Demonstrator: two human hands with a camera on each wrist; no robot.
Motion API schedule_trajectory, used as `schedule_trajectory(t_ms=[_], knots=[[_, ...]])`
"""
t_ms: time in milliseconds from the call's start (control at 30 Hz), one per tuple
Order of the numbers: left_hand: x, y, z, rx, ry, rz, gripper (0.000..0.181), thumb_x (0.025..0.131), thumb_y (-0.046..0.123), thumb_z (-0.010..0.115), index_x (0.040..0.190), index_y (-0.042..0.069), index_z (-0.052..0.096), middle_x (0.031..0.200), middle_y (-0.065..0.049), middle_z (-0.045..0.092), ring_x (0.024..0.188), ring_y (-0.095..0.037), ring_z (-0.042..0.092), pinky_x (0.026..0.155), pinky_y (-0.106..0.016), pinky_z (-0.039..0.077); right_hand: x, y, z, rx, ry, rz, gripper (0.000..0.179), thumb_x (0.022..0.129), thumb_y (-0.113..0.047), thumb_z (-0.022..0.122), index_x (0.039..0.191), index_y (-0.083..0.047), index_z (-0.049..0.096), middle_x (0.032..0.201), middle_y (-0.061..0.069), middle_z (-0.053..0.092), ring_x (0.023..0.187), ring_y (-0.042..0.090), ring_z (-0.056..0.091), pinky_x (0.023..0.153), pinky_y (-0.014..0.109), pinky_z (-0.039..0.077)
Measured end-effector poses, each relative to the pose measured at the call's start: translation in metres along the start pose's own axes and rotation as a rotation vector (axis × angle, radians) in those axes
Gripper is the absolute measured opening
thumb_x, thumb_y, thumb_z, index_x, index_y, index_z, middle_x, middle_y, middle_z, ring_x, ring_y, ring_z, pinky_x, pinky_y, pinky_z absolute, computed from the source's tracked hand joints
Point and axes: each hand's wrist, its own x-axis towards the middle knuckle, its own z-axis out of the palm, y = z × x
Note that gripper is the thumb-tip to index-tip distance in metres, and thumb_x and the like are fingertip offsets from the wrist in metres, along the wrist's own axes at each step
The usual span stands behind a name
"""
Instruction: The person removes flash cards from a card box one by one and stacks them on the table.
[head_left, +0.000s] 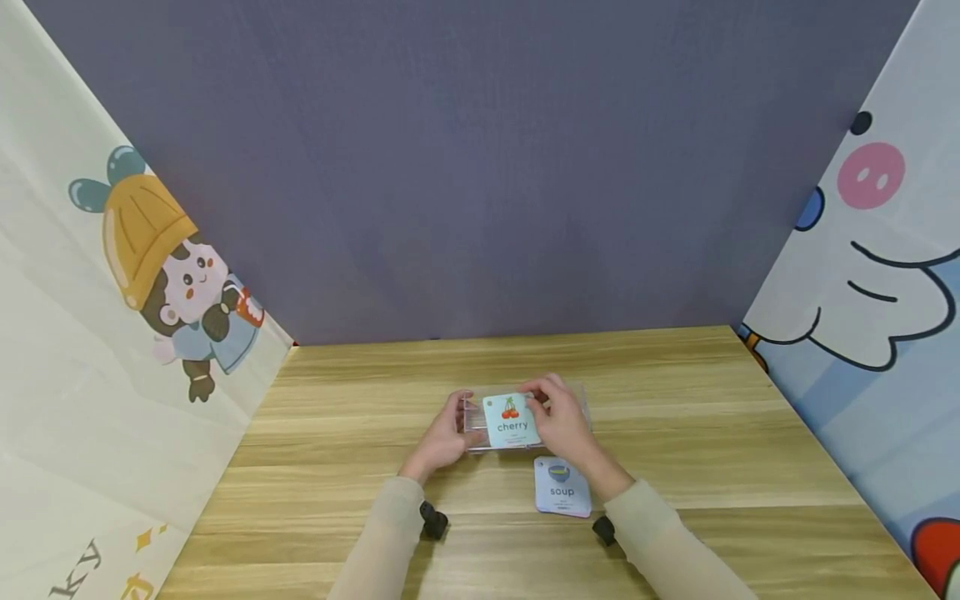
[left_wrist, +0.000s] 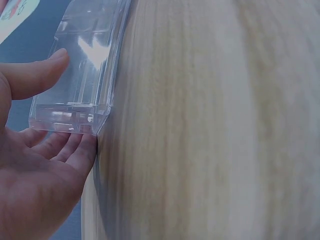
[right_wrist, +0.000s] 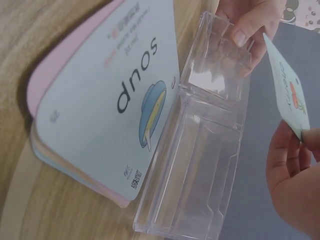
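A clear plastic box (right_wrist: 192,165) with two compartments stands on the table. My left hand (head_left: 441,440) holds its left end, the thumb against the front wall and the fingers around the end, as the left wrist view shows (left_wrist: 45,185). Between the thumb and fingers of my right hand (head_left: 566,427) is a pale green card (head_left: 504,435) printed with "cherry", pinched at its right edge. In the right wrist view this card (right_wrist: 285,87) is tilted above the box. A small stack of cards (head_left: 562,500), "soup" on top, lies on the table in front of the box.
The wooden table (head_left: 337,517) reaches back to a grey-blue panel (head_left: 480,183). Cartoon-printed cloths hang at the left (head_left: 67,333) and right (head_left: 847,283). The soup stack lies close to the right forearm.
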Motion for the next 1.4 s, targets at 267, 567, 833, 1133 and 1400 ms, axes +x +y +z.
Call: schedule_trajectory(t_ms=[267, 567, 833, 1133, 1400], knots=[[0.000, 0.003, -0.001, 0.006, 0.002, 0.006, 0.080, 0.087, 0.002, 0.076, 0.152, -0.001, 0.031, 0.132, -0.017, 0.053, 0.126, -0.038, 0.052, 0.112, -0.054, 0.040, -0.002, -0.002, -0.006, 0.038, 0.015, 0.004, 0.021, 0.093, 0.009, 0.063, 0.110, 0.000, 0.070, 0.099, 0.005, 0.057, 0.089, 0.019, 0.055, 0.070, 0.023, 0.052], [-0.001, 0.002, -0.002, 0.023, 0.006, 0.011, 0.080, 0.087, 0.004, 0.077, 0.152, -0.001, 0.031, 0.134, -0.016, 0.054, 0.125, -0.037, 0.052, 0.112, -0.054, 0.040, -0.003, -0.002, -0.013, 0.041, 0.048, -0.005, 0.022, 0.091, 0.011, 0.064, 0.108, -0.002, 0.070, 0.099, 0.007, 0.058, 0.089, 0.020, 0.055, 0.071, 0.023, 0.052], [-0.002, 0.004, -0.003, 0.021, 0.009, 0.009, 0.082, 0.086, 0.006, 0.079, 0.152, -0.001, 0.031, 0.134, -0.016, 0.054, 0.126, -0.038, 0.053, 0.113, -0.053, 0.040, -0.004, -0.001, -0.019, 0.047, 0.062, 0.023, 0.021, 0.091, 0.010, 0.065, 0.107, -0.001, 0.070, 0.097, 0.008, 0.057, 0.087, 0.020, 0.054, 0.070, 0.022, 0.052], [-0.002, 0.004, -0.003, -0.011, 0.002, 0.015, 0.081, 0.087, 0.004, 0.077, 0.153, -0.003, 0.029, 0.135, -0.019, 0.053, 0.126, -0.040, 0.053, 0.112, -0.054, 0.040, -0.008, -0.004, -0.028, 0.069, 0.044, 0.024, 0.022, 0.090, 0.012, 0.064, 0.110, 0.003, 0.068, 0.098, 0.009, 0.057, 0.089, 0.022, 0.055, 0.073, 0.024, 0.053], [-0.002, 0.003, -0.003, -0.007, -0.017, 0.019, 0.081, 0.088, 0.005, 0.077, 0.153, -0.003, 0.029, 0.135, -0.019, 0.053, 0.127, -0.041, 0.052, 0.113, -0.054, 0.039, -0.014, 0.000, -0.033, 0.056, 0.057, 0.029, 0.022, 0.087, 0.012, 0.066, 0.108, 0.004, 0.069, 0.095, 0.009, 0.057, 0.087, 0.021, 0.055, 0.071, 0.026, 0.054]])
